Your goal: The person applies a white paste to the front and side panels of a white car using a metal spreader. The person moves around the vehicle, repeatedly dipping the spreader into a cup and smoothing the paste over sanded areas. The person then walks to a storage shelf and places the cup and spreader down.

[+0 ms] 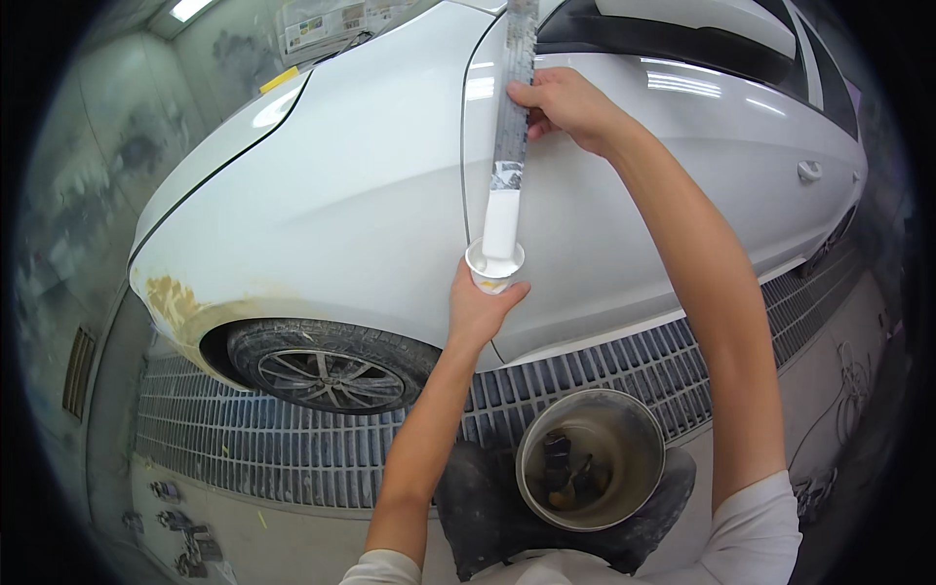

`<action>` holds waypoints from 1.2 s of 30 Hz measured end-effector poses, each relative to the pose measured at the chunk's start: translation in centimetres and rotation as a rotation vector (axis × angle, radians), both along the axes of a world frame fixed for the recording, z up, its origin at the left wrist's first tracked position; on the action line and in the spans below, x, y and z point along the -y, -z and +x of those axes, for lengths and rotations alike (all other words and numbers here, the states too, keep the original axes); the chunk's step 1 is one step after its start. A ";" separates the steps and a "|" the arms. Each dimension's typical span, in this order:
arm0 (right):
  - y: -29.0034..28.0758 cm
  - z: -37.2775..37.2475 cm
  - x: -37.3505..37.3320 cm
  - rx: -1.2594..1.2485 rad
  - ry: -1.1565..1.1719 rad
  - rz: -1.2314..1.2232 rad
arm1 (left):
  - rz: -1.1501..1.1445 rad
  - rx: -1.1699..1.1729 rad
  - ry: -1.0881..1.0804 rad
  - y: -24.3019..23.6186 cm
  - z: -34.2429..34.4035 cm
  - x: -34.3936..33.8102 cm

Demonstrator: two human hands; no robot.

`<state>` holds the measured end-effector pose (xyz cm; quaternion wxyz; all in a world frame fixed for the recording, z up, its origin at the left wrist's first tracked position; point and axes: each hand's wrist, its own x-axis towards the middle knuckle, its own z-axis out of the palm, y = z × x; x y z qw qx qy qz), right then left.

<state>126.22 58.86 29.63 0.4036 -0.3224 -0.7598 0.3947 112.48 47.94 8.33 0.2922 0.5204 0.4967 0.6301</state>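
Between the dark-trousered legs point(476, 507), nearest my head view, I log a round bucket point(632, 458) with dark objects point(561, 463) lying in it; too shaded for me to identify. Next out, left grip point(475, 310): clenched round a small white cup point(490, 285), which is held roughly upright with its mouth facing up. Right grip point(575, 102): pinching a long, graduated grey strip point(510, 141), thumb across the near face. I note the strip slightly tilted in my view, its lower stretch coated in glossy white and its end within the cup's mouth; how deep, I cannot tell. Behind both grips stands a white car point(604, 214), front end to the left. Front wheel point(331, 378): tyre dusty. Tan patch point(174, 297) on the bodywork ahead of it. Floor grating point(283, 458) runs along below the car's side. Farthest off, at upper left, I record a pale wall point(97, 117) with dark smudges and a lit ceiling lamp point(187, 10)
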 end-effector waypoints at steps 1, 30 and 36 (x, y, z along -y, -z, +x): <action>-0.5 -0.3 -0.2 0.025 0.008 0.005 | -0.005 0.009 -0.001 0.1 -0.1 0.1; 3.2 0.5 5.2 0.108 -0.125 0.097 | 0.004 -0.092 -0.007 -1.0 0.0 1.2; 4.3 2.8 6.2 0.023 -0.105 0.060 | 0.030 -0.145 0.010 -1.2 0.6 1.5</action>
